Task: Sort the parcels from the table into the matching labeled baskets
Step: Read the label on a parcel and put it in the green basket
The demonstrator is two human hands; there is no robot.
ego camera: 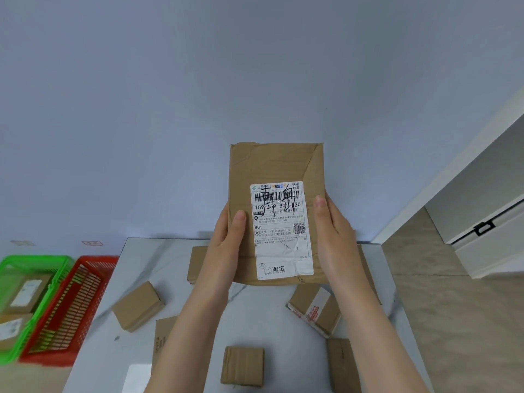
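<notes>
Status: sorting is partly complete. Two parcels [27, 290] already lie in the green basket [37, 258], with the red basket [95, 260] just beside it. At least six cardboard parcels, for example a small one [243, 365], remain on the table [141, 259]. The current parcel [272, 163], a flat cardboard packet, is held upright above the table, label toward the camera. The left hand [226, 239] and right hand [331, 231] grip its opposite side edges, thumbs pressed on the front face; the fingers behind are hidden. The shipping label [280, 236] reads "159-159-B01", with its last digits overwritten, then "B01", "快递包裹" and the "淘宝" logo. Black handwritten characters cross the barcode and cannot be read with certainty. The basket tags [92, 243] on the wall are too blurred to read, so the matching basket cannot be confirmed.
</notes>
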